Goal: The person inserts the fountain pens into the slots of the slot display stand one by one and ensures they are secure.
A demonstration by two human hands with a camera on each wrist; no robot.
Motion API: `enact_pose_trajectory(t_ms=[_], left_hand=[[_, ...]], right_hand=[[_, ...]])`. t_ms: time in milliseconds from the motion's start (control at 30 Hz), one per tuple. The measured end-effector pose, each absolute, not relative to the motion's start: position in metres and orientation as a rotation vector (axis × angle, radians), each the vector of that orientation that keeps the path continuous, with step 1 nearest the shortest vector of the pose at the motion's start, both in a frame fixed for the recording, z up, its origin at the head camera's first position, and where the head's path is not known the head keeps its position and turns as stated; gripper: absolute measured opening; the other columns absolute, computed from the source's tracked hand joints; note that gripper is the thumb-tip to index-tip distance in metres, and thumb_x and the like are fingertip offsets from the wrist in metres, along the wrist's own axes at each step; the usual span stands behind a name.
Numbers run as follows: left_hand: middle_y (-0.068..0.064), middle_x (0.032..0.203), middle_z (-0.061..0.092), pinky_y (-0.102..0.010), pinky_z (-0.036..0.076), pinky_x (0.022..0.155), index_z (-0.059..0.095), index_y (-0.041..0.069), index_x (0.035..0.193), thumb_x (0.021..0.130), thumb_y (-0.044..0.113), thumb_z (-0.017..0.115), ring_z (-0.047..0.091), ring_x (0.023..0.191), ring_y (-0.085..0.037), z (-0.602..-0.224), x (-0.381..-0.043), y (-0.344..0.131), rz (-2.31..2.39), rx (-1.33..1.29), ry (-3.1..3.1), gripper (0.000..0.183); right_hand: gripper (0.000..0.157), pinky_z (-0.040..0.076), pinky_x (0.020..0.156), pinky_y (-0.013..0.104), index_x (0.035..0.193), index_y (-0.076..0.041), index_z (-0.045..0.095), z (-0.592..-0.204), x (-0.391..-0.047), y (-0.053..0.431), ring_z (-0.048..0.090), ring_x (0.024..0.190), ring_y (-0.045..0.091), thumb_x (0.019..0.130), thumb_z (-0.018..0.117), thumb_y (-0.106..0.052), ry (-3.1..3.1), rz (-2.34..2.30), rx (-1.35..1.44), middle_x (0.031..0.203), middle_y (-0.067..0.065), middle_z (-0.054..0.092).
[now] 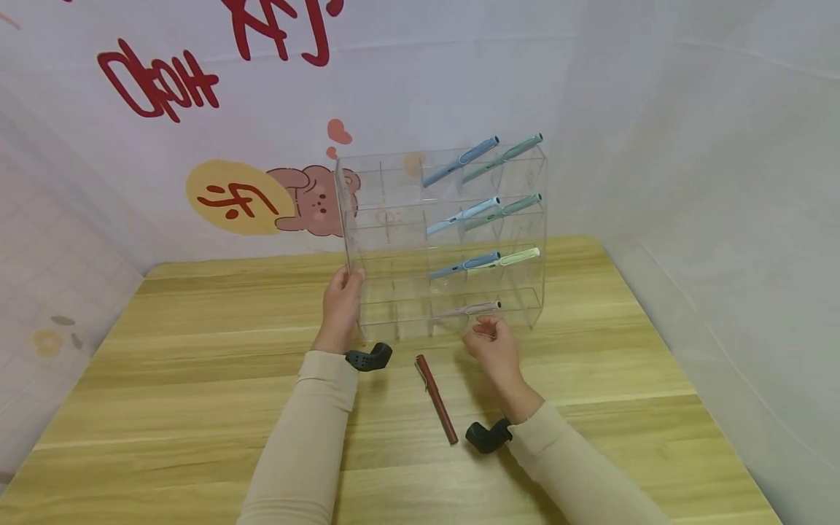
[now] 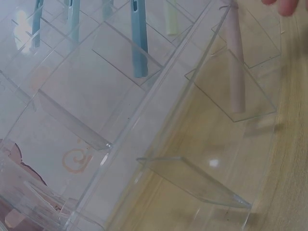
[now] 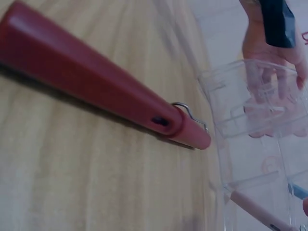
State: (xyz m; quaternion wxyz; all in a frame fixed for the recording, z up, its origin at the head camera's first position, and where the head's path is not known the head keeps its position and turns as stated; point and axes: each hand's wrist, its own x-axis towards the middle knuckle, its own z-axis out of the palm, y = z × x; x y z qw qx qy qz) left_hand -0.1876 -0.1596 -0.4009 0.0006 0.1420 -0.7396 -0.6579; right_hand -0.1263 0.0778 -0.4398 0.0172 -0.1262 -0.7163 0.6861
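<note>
My left hand grips the left side panel of a clear acrylic pen rack, thumb toward the front. My right hand is just below the cap end of a pale pink pen in the bottom row, its fingers loosely bent with nothing seen between them. In the left wrist view, that pink pen slants across a clear divider, and right-hand fingertips show at the top edge. Between my forearms, a dark red pen with a metal clip lies on the table; it looms large in the right wrist view.
Higher rows of the rack hold several pens: blue, green, light blue and pale yellow-green. The rack stands on a wood-grain table before a white printed cloth. Black wrist cameras jut inward from both sleeves.
</note>
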Motion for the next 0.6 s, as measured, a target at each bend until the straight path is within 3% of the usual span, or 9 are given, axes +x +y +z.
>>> enact_pose_trajectory(t_ms=[200,467,600], left_hand=[[-0.004,0.149,0.039,-0.05,0.025,0.112,0.04,0.019,0.147,0.099,0.046,0.045,0.032,0.139,-0.024,-0.401,-0.189,-0.16,-2.07,0.443,-2.323,0.055],[-0.004,0.149,0.039,-0.05,0.025,0.113,0.04,0.018,0.147,0.1,0.046,0.044,0.031,0.139,-0.024,-0.402,-0.188,-0.16,-2.072,0.427,-2.327,0.055],[-0.004,0.149,0.039,-0.051,0.024,0.113,0.04,0.018,0.146,0.1,0.046,0.044,0.031,0.139,-0.024,-0.402,-0.188,-0.16,-2.072,0.429,-2.323,0.055]], right_hand=[[0.042,0.052,0.069,0.025,0.12,0.008,0.051,-0.442,-0.123,0.07,0.058,0.093,0.025,0.083,0.067,-0.002,-2.501,2.082,-0.276,0.114,0.023,0.054],[0.043,0.053,0.063,0.031,0.118,0.006,0.056,-0.448,-0.122,0.06,0.06,0.093,0.027,0.08,0.073,-0.003,-2.719,1.999,-0.058,0.109,0.02,0.058],[0.045,0.053,0.074,0.036,0.12,0.002,0.058,-0.45,-0.122,0.055,0.058,0.1,0.028,0.08,0.075,-0.008,-2.849,1.875,0.039,0.112,0.017,0.061]])
